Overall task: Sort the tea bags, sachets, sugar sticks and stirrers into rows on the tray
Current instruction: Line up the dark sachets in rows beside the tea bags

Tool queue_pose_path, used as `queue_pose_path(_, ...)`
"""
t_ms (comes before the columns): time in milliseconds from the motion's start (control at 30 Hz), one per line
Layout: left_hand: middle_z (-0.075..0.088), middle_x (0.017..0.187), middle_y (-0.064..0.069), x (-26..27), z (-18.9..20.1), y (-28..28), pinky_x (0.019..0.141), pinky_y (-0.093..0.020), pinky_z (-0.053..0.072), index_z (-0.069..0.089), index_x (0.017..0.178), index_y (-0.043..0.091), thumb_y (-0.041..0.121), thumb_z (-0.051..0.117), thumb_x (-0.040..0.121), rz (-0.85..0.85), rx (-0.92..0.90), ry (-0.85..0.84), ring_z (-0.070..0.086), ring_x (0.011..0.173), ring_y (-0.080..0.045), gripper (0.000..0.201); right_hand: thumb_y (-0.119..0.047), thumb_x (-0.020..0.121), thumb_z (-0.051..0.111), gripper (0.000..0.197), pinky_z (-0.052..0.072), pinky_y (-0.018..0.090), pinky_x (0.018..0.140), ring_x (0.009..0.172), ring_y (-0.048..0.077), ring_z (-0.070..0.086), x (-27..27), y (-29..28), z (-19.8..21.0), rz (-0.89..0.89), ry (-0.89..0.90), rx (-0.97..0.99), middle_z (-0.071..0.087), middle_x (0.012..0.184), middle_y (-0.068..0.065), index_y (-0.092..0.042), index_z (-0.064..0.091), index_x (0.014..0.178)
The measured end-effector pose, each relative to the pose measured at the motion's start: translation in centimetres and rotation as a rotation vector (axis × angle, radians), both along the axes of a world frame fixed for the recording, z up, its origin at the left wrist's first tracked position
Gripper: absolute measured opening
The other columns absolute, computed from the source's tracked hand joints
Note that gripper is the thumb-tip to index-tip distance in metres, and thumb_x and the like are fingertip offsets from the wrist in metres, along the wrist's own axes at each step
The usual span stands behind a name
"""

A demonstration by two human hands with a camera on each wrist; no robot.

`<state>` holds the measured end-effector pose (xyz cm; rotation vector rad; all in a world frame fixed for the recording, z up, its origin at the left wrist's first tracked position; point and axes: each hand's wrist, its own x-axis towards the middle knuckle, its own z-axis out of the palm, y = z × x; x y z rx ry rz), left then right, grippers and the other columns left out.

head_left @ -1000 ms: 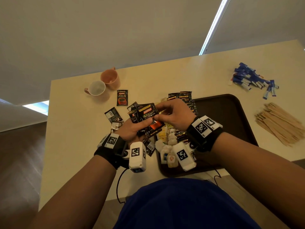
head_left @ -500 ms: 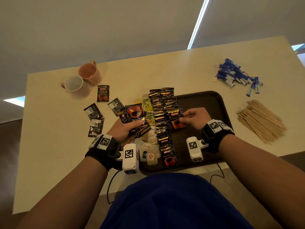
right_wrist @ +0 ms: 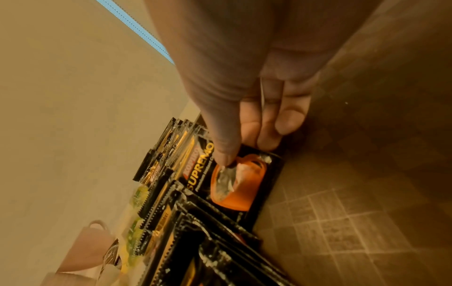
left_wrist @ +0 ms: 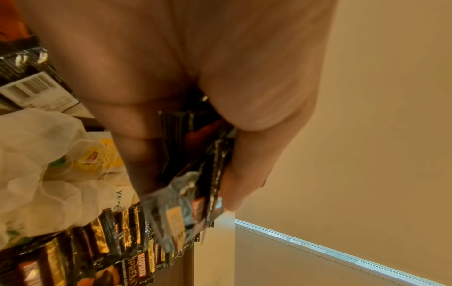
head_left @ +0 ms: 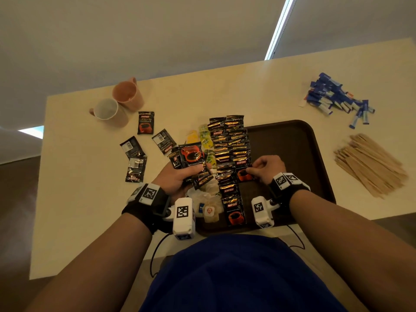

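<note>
A dark brown tray point(head_left: 292, 140) lies in front of me. Down its left side runs a row of black coffee sachets point(head_left: 229, 149), with yellow and white tea bags point(head_left: 208, 143) beside it at the tray's left edge. My left hand point(head_left: 180, 176) grips a fanned bundle of black sachets point(head_left: 191, 158) point(left_wrist: 193, 203) just left of the row. My right hand point(head_left: 263, 167) pinches one black sachet with an orange cup point(head_left: 244, 173) point(right_wrist: 234, 180), thumb on top, lying on the tray at the row's right edge.
Several loose black sachets point(head_left: 144, 145) lie on the cream table point(head_left: 85, 210) to the left, near two pink mugs point(head_left: 119, 102). Blue sugar sticks point(head_left: 335, 97) are piled at the far right, wooden stirrers point(head_left: 369, 163) heaped below them. The tray's right half is bare.
My right hand took one sachet from the bundle, carried it right and lowered it onto the tray beside the row. The left hand kept the bundle and dropped slightly.
</note>
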<state>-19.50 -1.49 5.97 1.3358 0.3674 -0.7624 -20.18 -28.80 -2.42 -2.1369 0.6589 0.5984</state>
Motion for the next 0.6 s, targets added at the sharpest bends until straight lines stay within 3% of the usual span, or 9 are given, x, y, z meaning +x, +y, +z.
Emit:
queue_pose_path(133,0.076,0.094,-0.003,-0.2,-0.7,0.0,0.059,-0.021,0.056,0.060,0.127,0.007,-0.001,0.062,0.091,0.026,0.019,0.030,0.075,0.084,-0.015,0.037,-0.025,0.078,0.081,0.017,0.060,0.037,0.080,0.079,0.015,0.070,0.1,0.0,0.2,-0.005,-0.005,0.031,0.071,0.085,0.000,-0.019,0.067,0.086)
queue_pose_path(233,0.074,0.109,-0.009,-0.3,-1.0,0.1,0.076,-0.033,0.059,0.060,0.129,0.008,0.009,0.074,0.078,0.032,0.019,0.038,0.071,0.102,-0.025,0.053,-0.023,0.080,0.080,0.015,0.060,0.034,0.078,0.078,0.015,0.071,-0.2,0.0,0.7,-0.015,-0.019,0.028,0.072,0.083,0.000,-0.018,0.067,0.086)
queue_pose_path(300,0.072,0.118,-0.013,-0.5,-1.1,0.1,0.087,-0.042,0.057,0.060,0.131,0.009,0.016,0.079,0.070,0.059,0.008,0.049,0.068,0.111,-0.031,0.065,-0.024,0.081,0.080,0.013,0.056,0.027,0.071,0.078,0.014,0.069,-0.4,0.0,1.4,-0.014,-0.059,-0.022,0.070,0.081,-0.002,-0.019,0.068,0.084)
queue_pose_path(367,0.071,0.118,-0.015,-0.6,-1.1,0.2,0.084,-0.041,0.059,0.060,0.131,0.008,0.016,0.080,0.067,0.089,-0.002,0.052,0.069,0.110,-0.031,0.068,-0.026,0.083,0.078,0.012,0.046,0.019,0.062,0.076,0.010,0.063,-0.5,0.3,2.4,0.019,-0.118,-0.105,0.066,0.080,-0.005,-0.019,0.068,0.085)
queue_pose_path(433,0.072,0.116,-0.015,-0.6,-1.1,0.2,0.080,-0.038,0.060,0.060,0.130,0.008,0.016,0.080,0.064,0.088,-0.002,0.057,0.069,0.109,-0.032,0.068,-0.029,0.087,0.073,0.011,0.041,0.016,0.061,0.076,0.006,0.059,-0.4,1.0,3.6,0.060,-0.197,-0.137,0.064,0.080,-0.007,-0.019,0.069,0.087)
queue_pose_path(500,0.073,0.114,-0.013,-0.5,-1.1,0.3,0.078,-0.037,0.060,0.061,0.129,0.010,0.017,0.081,0.063,0.066,0.009,0.052,0.070,0.107,-0.030,0.070,-0.033,0.089,0.070,0.012,0.044,0.016,0.064,0.076,0.005,0.061,-0.2,2.3,5.2,0.112,-0.299,-0.054,0.065,0.081,-0.009,-0.022,0.069,0.089)
queue_pose_path(600,0.073,0.113,-0.013,-0.2,-0.8,0.1,0.074,-0.034,0.060,0.062,0.128,0.009,0.017,0.081,0.065,0.009,-0.008,0.045,0.071,0.104,-0.027,0.066,-0.037,0.088,0.069,0.019,0.050,0.016,0.066,0.075,0.005,0.066,-0.2,5.0,8.0,0.256,-0.343,0.236,0.070,0.084,-0.006,-0.019,0.072,0.095)
